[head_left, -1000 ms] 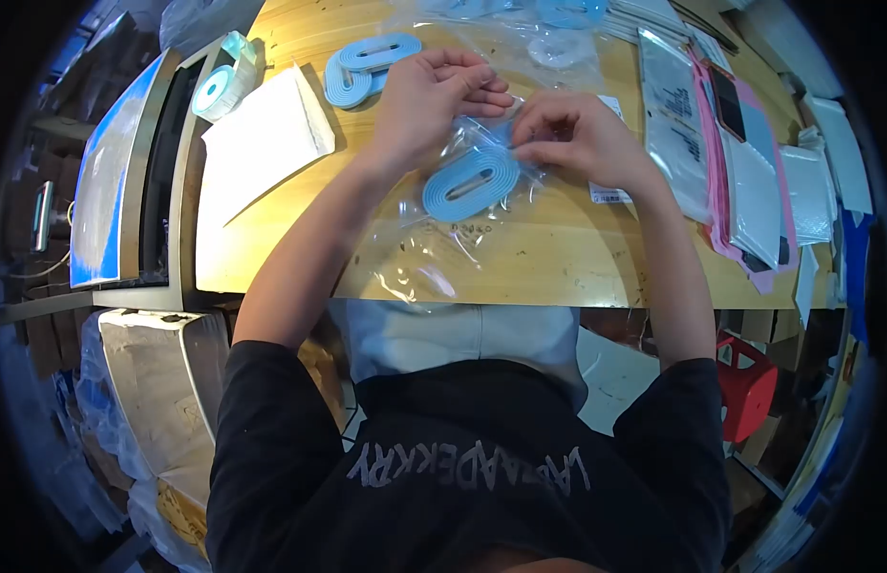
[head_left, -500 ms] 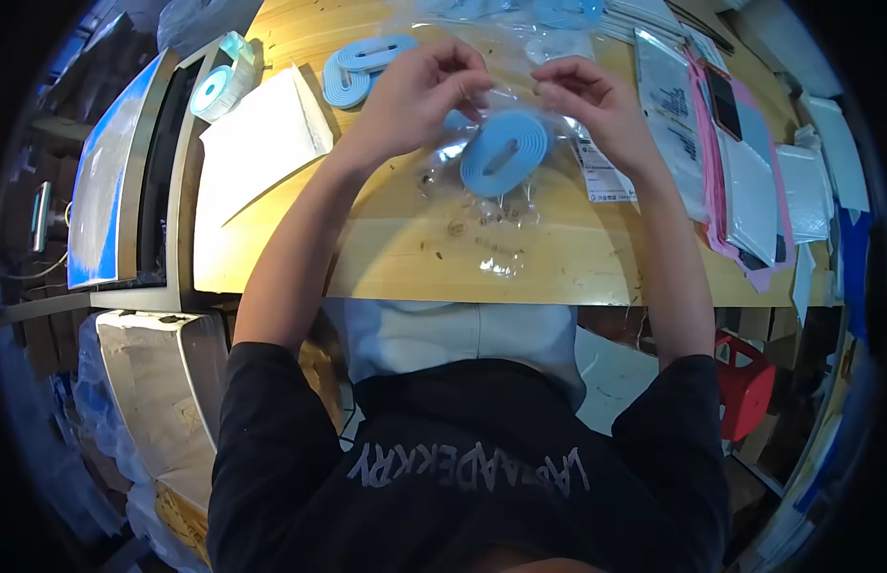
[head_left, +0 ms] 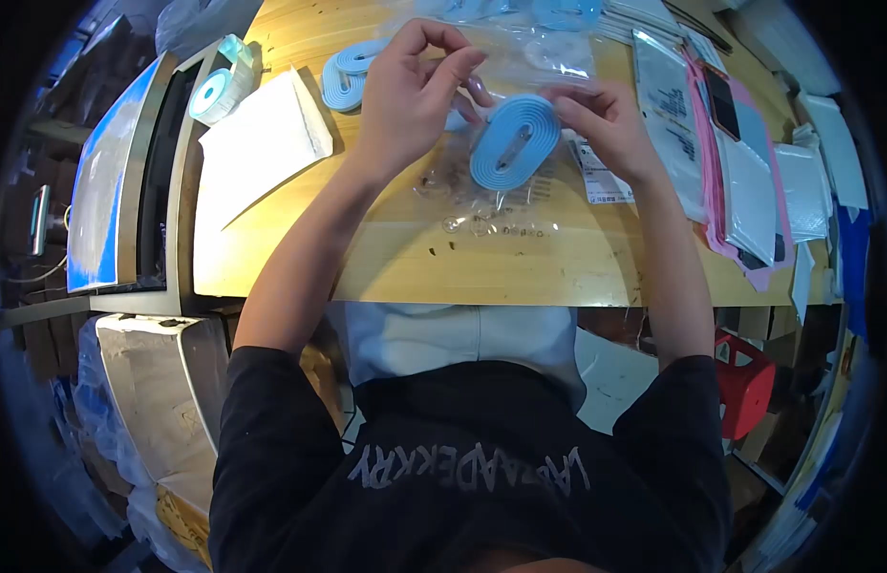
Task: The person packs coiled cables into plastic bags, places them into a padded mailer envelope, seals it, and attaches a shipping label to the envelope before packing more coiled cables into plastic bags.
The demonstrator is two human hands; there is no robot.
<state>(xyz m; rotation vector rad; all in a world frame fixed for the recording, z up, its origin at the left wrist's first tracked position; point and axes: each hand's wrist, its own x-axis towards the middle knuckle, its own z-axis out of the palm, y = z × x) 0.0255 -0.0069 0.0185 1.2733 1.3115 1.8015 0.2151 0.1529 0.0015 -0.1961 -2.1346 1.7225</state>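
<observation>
A light-blue flat strap wound into an oval coil [head_left: 515, 143] is tilted up from the table over a clear plastic bag [head_left: 481, 205]. My right hand [head_left: 606, 124] pinches the coil's upper right edge between thumb and fingers. Left of the coil, my left hand [head_left: 415, 100] is curled, with its fingertips at the bag's upper part. Glare and transparency obscure the bag's edges, so I cannot tell whether the coil is inside or in front of it. Another blue coil [head_left: 343, 78] lies beyond my left wrist, partly hidden by the hand.
White paper sheets [head_left: 257, 153] and a tape roll on a dispenser [head_left: 212, 94] lie at left, near a monitor [head_left: 114, 181]. A printed label [head_left: 604, 181] is beside my right wrist. A phone [head_left: 722, 103] rests on pink and white packets [head_left: 749, 205]. More bagged blue coils [head_left: 567, 11] lie at the back.
My right hand has shifted from the bag's upper edge onto the coil. The coil has moved slightly up and right and tilted. My left hand has turned and opened somewhat.
</observation>
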